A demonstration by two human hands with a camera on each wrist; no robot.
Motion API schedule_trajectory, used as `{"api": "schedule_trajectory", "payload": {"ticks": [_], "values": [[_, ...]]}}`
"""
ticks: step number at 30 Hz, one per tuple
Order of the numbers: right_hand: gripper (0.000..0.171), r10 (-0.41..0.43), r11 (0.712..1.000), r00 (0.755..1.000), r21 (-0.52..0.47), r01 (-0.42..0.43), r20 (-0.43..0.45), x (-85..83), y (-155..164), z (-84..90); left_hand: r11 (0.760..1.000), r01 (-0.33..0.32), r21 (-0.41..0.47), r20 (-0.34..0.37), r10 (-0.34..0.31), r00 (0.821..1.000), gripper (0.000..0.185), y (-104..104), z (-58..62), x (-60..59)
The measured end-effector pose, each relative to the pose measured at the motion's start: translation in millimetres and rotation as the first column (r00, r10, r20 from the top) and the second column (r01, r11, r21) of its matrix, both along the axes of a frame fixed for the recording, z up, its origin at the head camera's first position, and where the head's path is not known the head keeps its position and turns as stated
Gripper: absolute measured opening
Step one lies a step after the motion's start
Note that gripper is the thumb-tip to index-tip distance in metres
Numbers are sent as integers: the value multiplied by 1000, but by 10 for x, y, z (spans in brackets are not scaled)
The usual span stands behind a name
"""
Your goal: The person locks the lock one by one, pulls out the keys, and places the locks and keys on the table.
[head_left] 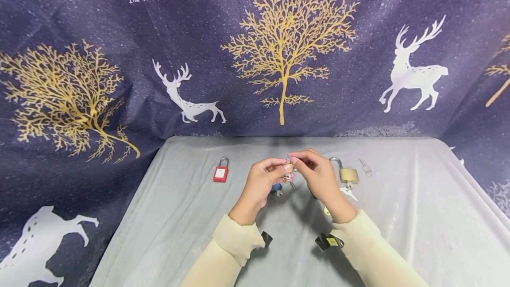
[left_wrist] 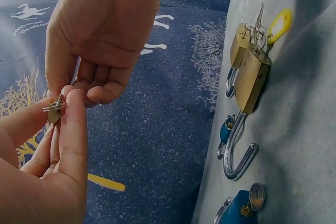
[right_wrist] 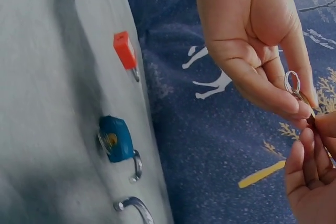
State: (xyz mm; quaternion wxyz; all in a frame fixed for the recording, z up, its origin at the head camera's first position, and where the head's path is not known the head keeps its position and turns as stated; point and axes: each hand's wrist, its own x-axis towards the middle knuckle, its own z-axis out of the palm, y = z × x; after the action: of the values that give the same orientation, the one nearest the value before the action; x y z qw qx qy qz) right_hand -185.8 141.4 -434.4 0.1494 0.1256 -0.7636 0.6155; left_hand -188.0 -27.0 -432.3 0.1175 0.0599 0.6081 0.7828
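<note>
Between the two hands, raised above the middle of the tabletop (head_left: 398, 216), a small brass padlock (head_left: 289, 167) is pinched. The grip of the left hand (head_left: 260, 185) is pressed together on the padlock's body, thumb against forefinger, which steadies it and keeps it off the cloth. The grip of the right hand (head_left: 318, 176) is closed from above on the top of the same padlock; from the right wrist view a small metal ring (right_wrist: 292, 82) is seen beside the fingertips, but whether it is a shackle or a key ring cannot be told. The piece is held high and close, apparently so that both hands can work on it at once.

Just below the small brass padlock, a blue padlock (head_left: 276, 188) lies on the tabletop with a key in it. To the right of the small brass padlock a large brass padlock (head_left: 347, 174) is laid flat with its shackle swung open and keys hanging from its base; a loose key (head_left: 365, 167) lies further right. Well to the left of the small brass padlock a red padlock (head_left: 221, 171) lies alone. The locks are spread apart in a row, so each can be reached singly.

The tabletop is covered by a pale grey cloth. Behind and to both sides of it a dark blue fabric (head_left: 338, 79) is hung, printed with golden trees and white deer.
</note>
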Motion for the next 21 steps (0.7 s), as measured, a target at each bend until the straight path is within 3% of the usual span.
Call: {"api": "schedule_trajectory", "payload": {"ticks": [6,14,21], "values": [[15,39,995,999,-93,-38,5,-23,-14,-36,1000,-11,9,-7,11,1000,28,0,0,-6],[16,98,987,994,-133,-92,38,-45,27,-55,1000,-4,2,-13,4,1000,29,0,-7,-10],[16,126,978,992,-170,-121,18,-42,6,-65,1000,-24,12,-18,24,1000,28,6,14,5]]}}
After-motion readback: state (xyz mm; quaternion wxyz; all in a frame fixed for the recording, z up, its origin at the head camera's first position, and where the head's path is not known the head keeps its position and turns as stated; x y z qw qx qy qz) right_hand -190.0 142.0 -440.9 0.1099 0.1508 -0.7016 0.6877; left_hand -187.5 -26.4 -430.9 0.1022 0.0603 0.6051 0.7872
